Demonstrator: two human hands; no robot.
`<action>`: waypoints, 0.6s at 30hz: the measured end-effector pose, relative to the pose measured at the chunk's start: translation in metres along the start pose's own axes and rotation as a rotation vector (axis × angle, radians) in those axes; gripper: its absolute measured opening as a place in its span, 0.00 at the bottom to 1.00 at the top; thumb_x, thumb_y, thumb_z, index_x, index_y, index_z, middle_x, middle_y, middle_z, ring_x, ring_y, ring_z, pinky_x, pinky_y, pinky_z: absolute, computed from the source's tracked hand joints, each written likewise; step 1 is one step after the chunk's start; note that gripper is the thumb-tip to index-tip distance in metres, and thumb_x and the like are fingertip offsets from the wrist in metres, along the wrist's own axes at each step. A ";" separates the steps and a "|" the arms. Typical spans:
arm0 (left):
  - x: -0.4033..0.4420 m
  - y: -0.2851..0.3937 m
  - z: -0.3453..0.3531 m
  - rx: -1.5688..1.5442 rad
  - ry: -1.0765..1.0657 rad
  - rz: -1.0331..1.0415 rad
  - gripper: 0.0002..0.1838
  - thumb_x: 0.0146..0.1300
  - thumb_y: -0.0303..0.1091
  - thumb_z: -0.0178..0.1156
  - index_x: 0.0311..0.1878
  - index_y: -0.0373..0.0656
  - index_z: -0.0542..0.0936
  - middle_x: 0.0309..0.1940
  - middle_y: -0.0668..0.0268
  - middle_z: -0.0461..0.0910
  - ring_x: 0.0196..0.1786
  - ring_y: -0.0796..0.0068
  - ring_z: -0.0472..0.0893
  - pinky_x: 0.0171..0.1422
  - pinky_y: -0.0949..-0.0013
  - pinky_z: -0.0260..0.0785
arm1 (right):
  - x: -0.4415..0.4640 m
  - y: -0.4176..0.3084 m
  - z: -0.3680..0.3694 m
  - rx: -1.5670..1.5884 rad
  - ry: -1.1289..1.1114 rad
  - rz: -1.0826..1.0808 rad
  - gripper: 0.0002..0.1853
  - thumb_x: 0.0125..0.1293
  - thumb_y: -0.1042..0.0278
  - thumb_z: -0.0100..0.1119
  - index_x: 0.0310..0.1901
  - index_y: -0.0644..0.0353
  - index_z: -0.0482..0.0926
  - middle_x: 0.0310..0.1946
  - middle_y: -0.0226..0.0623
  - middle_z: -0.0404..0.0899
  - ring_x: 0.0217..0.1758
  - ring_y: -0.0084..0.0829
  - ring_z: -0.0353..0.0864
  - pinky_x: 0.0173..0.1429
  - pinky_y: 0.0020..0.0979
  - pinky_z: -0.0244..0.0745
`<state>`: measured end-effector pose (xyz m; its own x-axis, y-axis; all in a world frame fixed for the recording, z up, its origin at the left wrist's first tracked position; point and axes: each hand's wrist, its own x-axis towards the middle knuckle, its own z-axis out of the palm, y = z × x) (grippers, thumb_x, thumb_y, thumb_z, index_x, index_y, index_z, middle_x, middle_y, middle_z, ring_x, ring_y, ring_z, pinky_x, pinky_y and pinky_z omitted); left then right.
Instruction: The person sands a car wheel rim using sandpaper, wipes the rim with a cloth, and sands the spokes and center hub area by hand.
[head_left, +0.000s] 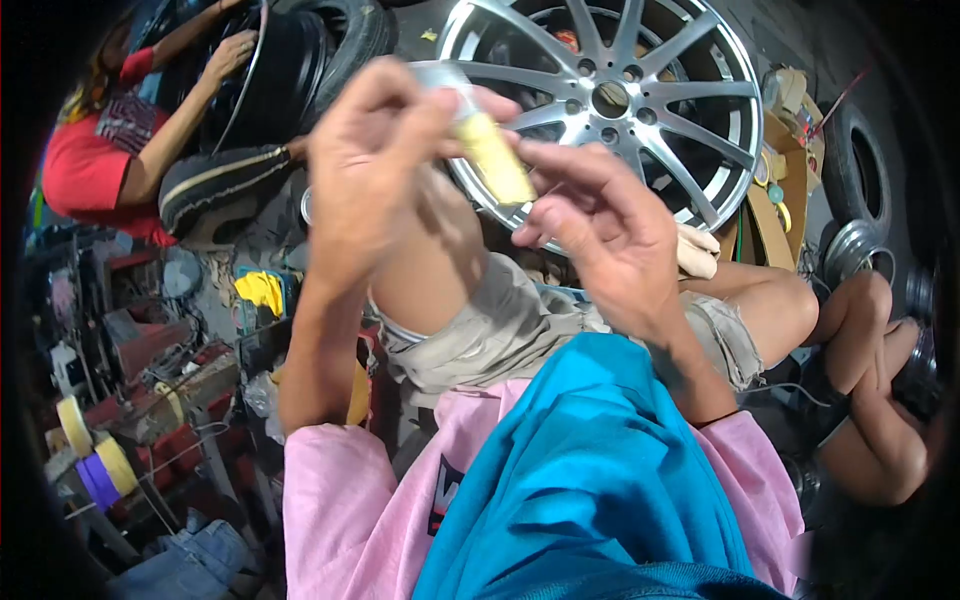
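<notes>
"What is the left hand [368, 165] doing?"
"It pinches the yellow piece [497, 165] near its pale, shiny top end, with the thumb and fingers closed on it."

"And the right hand [628, 235]?"
"It is open, with its fingers bent, right by the low end. I can't tell if it touches."

"Where is the yellow piece?"
"Up in the air between the two hands, tilted. It looks a bit blurry."

"What is behind it?"
"A big silver wheel [650, 120] with lots of spokes. A brown box [767, 228] is just to the right of that, and a black tire [845, 160] is past the box."

"Who is on the left?"
"A person in a red shirt [85, 190], with a hand on a big round rim [250, 85]. Lower down there is a purple roll [98, 482]."
</notes>
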<state>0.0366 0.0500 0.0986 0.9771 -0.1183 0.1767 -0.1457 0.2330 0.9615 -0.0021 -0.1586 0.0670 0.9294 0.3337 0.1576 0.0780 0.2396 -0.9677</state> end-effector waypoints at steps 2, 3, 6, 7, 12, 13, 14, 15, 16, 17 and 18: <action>-0.021 0.016 -0.033 -0.122 0.205 -0.043 0.08 0.80 0.29 0.56 0.40 0.42 0.71 0.45 0.42 0.87 0.42 0.57 0.91 0.46 0.59 0.88 | 0.003 0.001 0.015 -0.206 -0.091 -0.095 0.18 0.76 0.82 0.60 0.64 0.69 0.81 0.52 0.43 0.79 0.49 0.28 0.85 0.55 0.31 0.87; -0.033 0.015 -0.054 -0.177 0.261 -0.014 0.08 0.80 0.29 0.56 0.40 0.43 0.70 0.41 0.47 0.87 0.40 0.59 0.91 0.44 0.60 0.87 | 0.003 0.005 0.017 -0.268 -0.125 -0.085 0.17 0.76 0.82 0.59 0.64 0.69 0.81 0.51 0.43 0.79 0.47 0.28 0.86 0.54 0.30 0.86; -0.064 0.006 -0.095 -0.215 0.489 0.019 0.08 0.78 0.31 0.60 0.42 0.43 0.73 0.33 0.66 0.78 0.30 0.74 0.81 0.34 0.69 0.79 | 0.000 0.016 0.020 -0.395 -0.081 -0.018 0.15 0.71 0.81 0.65 0.58 0.65 0.87 0.45 0.39 0.85 0.39 0.26 0.87 0.47 0.26 0.81; -0.075 -0.006 -0.111 -0.113 0.555 -0.019 0.06 0.78 0.32 0.61 0.44 0.42 0.75 0.36 0.65 0.78 0.31 0.76 0.79 0.34 0.69 0.76 | -0.002 0.019 0.024 -0.344 -0.039 0.020 0.13 0.74 0.81 0.62 0.58 0.67 0.86 0.46 0.38 0.84 0.39 0.25 0.87 0.47 0.25 0.81; -0.123 -0.123 -0.163 -0.006 0.661 -0.248 0.13 0.78 0.32 0.63 0.59 0.35 0.80 0.36 0.65 0.81 0.32 0.76 0.82 0.37 0.69 0.81 | -0.005 0.026 0.005 -0.413 0.017 0.047 0.10 0.80 0.79 0.57 0.56 0.70 0.84 0.49 0.41 0.80 0.43 0.25 0.84 0.47 0.25 0.84; -0.133 -0.154 -0.172 0.061 0.681 -0.299 0.14 0.77 0.30 0.62 0.61 0.35 0.79 0.37 0.64 0.83 0.34 0.75 0.84 0.39 0.69 0.82 | -0.003 0.023 0.003 -0.476 0.027 0.033 0.10 0.81 0.78 0.57 0.56 0.70 0.83 0.49 0.41 0.80 0.42 0.25 0.84 0.47 0.25 0.84; -0.143 -0.187 -0.180 0.128 0.693 -0.352 0.15 0.77 0.28 0.62 0.62 0.34 0.79 0.38 0.63 0.85 0.36 0.73 0.86 0.40 0.69 0.84 | 0.000 0.022 0.001 -0.496 0.034 0.014 0.10 0.81 0.77 0.58 0.56 0.70 0.84 0.47 0.40 0.80 0.40 0.24 0.83 0.46 0.25 0.83; -0.154 -0.217 -0.186 0.126 0.731 -0.416 0.16 0.76 0.26 0.62 0.64 0.34 0.78 0.40 0.61 0.86 0.38 0.73 0.87 0.41 0.69 0.84 | 0.003 0.020 -0.002 -0.513 0.046 0.009 0.10 0.81 0.76 0.59 0.56 0.70 0.84 0.47 0.39 0.80 0.39 0.24 0.83 0.46 0.25 0.83; -0.164 -0.246 -0.191 0.124 0.766 -0.479 0.18 0.75 0.24 0.62 0.65 0.34 0.77 0.43 0.59 0.88 0.39 0.72 0.89 0.41 0.70 0.85 | 0.007 0.019 -0.004 -0.530 0.059 0.003 0.10 0.81 0.76 0.59 0.56 0.70 0.84 0.46 0.39 0.80 0.39 0.23 0.83 0.46 0.25 0.83; -0.170 -0.277 -0.195 0.113 0.767 -0.484 0.18 0.75 0.24 0.62 0.65 0.34 0.77 0.43 0.59 0.88 0.39 0.72 0.89 0.41 0.70 0.85 | 0.012 0.020 -0.004 -0.539 0.076 -0.007 0.10 0.81 0.74 0.60 0.56 0.70 0.84 0.45 0.38 0.79 0.38 0.23 0.82 0.45 0.25 0.82; -0.175 -0.306 -0.201 0.026 0.835 -0.597 0.17 0.73 0.24 0.63 0.63 0.32 0.79 0.41 0.58 0.88 0.37 0.72 0.89 0.40 0.70 0.84 | 0.016 0.021 -0.005 -0.546 0.072 0.000 0.10 0.81 0.74 0.60 0.56 0.70 0.84 0.45 0.38 0.79 0.38 0.23 0.82 0.45 0.25 0.82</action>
<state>-0.0591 0.1931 -0.2689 0.6858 0.5038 -0.5252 0.4058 0.3343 0.8506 0.0164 -0.1523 0.0487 0.9501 0.2664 0.1622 0.2361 -0.2744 -0.9322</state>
